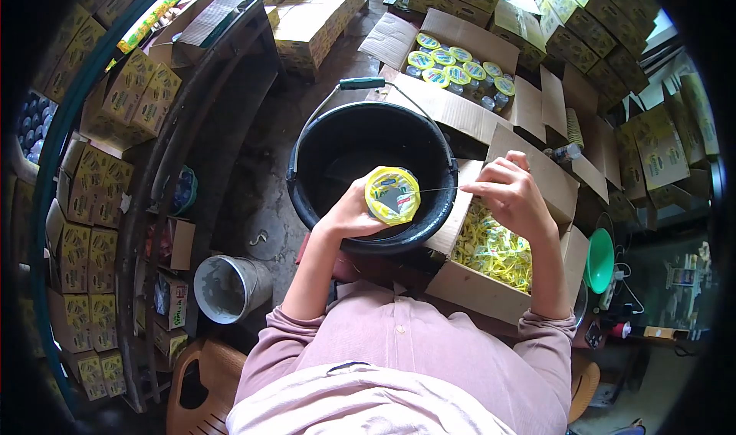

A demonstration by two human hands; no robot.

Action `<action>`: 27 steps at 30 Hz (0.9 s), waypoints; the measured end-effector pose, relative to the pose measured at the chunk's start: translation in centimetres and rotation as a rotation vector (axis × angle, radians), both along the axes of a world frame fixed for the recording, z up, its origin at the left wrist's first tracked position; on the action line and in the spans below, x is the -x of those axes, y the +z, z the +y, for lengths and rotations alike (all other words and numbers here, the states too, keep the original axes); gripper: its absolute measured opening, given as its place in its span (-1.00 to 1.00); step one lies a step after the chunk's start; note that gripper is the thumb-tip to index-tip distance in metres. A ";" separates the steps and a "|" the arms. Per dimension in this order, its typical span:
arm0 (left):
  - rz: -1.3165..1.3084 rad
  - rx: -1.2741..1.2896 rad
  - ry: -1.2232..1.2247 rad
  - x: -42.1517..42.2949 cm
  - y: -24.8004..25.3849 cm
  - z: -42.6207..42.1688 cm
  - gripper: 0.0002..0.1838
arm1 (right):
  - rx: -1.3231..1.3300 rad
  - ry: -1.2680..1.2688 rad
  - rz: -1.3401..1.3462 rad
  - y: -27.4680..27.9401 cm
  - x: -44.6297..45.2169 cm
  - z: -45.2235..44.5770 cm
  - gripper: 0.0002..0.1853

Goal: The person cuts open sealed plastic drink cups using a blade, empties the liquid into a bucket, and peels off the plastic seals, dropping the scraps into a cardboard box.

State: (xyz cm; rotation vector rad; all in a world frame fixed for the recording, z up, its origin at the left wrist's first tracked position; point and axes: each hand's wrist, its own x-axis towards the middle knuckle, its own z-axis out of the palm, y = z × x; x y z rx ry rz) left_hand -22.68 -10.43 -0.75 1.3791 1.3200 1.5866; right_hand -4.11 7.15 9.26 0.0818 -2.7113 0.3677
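Note:
Over the near rim of a black bucket, my left hand is closed around a cup with a yellow-edged printed lid. The lid faces up. A thin, light strand runs from the lid to my right hand, whose thumb and finger pinch its end. Below my right hand stands an open carton of crumpled yellow and clear wrappers. The bucket's inside is dark, and its handle rests toward the far side.
Beyond the bucket, an open carton holds several yellow-lidded cups. A whitish bucket stands on the floor at left, beside shelves with printed boxes. A green bowl is at right. Stacked boxes fill the back right.

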 end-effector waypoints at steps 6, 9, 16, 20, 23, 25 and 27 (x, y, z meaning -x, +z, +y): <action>0.268 0.055 0.169 0.1 0.7 0.6 -0.52 | 0.123 -0.190 0.118 -1.3 -2.4 0.2 -0.71; 0.491 0.246 0.165 0.8 2.4 0.9 -0.56 | 0.226 -0.283 0.226 -3.4 -3.2 -0.7 -0.70; 0.945 0.645 0.099 2.2 2.6 2.6 -0.51 | 0.448 -0.517 0.259 -8.3 -5.3 -2.9 -0.76; 1.049 0.804 0.038 2.6 2.5 3.3 -0.44 | 0.524 -0.603 0.284 -9.4 -6.4 -3.7 -0.74; 1.118 0.901 0.005 2.8 2.6 3.9 -0.41 | 0.527 -0.614 0.298 -9.6 -7.2 -3.9 -0.75; 1.164 0.969 -0.009 3.0 2.6 4.3 -0.40 | 0.559 -0.627 0.313 -9.7 -7.6 -4.2 -0.76; 1.209 1.032 -0.014 3.2 2.4 4.8 -0.40 | 0.602 -0.643 0.354 -10.2 -7.9 -4.3 -0.76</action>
